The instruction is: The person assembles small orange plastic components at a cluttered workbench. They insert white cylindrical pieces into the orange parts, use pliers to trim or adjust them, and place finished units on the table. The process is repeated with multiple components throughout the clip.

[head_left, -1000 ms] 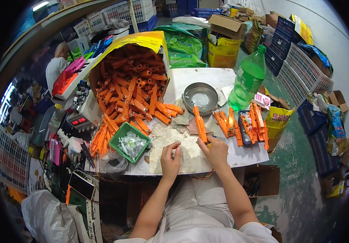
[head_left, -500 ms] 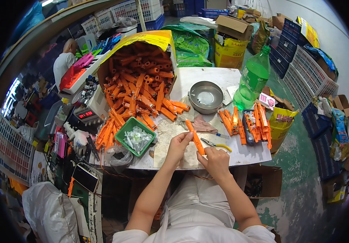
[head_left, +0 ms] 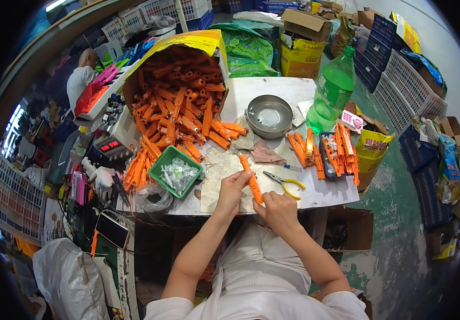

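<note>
A slender orange plastic casing (head_left: pixel 252 184) is held up at a slant over the table's front edge. My left hand (head_left: pixel 232 193) pinches its middle between thumb and fingers. At the lower end, my right hand (head_left: pixel 279 210) is closed on the casing, its fingers curled; what the fingertips do there is partly hidden. Just beyond my right hand lie pliers with yellow handles (head_left: pixel 286 184). To the left stands a green tray (head_left: pixel 156 166) of small whitish, translucent plastic pieces. Behind it, a large yellow sack (head_left: pixel 214 40) lies open, spilling many similar orange casings (head_left: pixel 179 114).
A metal bowl (head_left: pixel 270 116) and a green plastic bottle (head_left: pixel 332 90) stand farther back. Orange casings fill a small box (head_left: pixel 338 154) at right, with more beside it. A phone (head_left: pixel 112 230) lies at lower left. Another person (head_left: pixel 81 77) sits at the far left.
The view has shifted slightly, moving the table contents up and left in the picture. Both hands keep hold of the orange casing, and more of the pliers shows beside my right hand.
</note>
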{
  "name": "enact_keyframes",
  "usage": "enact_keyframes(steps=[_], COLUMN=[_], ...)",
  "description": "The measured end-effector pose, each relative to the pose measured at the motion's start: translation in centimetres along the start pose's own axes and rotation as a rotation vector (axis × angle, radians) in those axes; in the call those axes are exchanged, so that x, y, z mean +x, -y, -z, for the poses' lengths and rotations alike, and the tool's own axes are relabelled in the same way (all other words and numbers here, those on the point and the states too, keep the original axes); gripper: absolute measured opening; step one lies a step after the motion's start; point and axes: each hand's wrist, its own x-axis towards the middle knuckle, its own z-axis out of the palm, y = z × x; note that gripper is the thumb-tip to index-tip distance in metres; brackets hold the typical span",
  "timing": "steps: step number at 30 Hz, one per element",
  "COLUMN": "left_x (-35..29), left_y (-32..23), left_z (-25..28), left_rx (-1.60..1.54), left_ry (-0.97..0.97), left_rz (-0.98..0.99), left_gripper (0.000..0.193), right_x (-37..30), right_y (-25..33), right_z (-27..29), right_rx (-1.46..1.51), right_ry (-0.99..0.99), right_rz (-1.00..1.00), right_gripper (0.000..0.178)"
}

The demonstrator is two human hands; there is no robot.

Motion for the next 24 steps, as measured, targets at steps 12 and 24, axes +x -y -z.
enact_keyframes(steps=[12, 24], left_x=[-2.7, -5.7], left_y=[-2.5, -2.0], left_z=[2.6, 1.6], left_rx=[-0.194, -0.044], left_ry=[0.169, 0.189], left_rz=[0.08, 0.098], left_gripper=[0.045, 0.037], right_x=[-8.0, -1.5], right_y=[-5.1, -7.3], right_z=[7.3, -0.3], right_rx=[0.552, -0.017], right_ry=[0.132, 0.168], right_rz=[-0.828, -0.188], right_gripper=[0.024, 0.025])
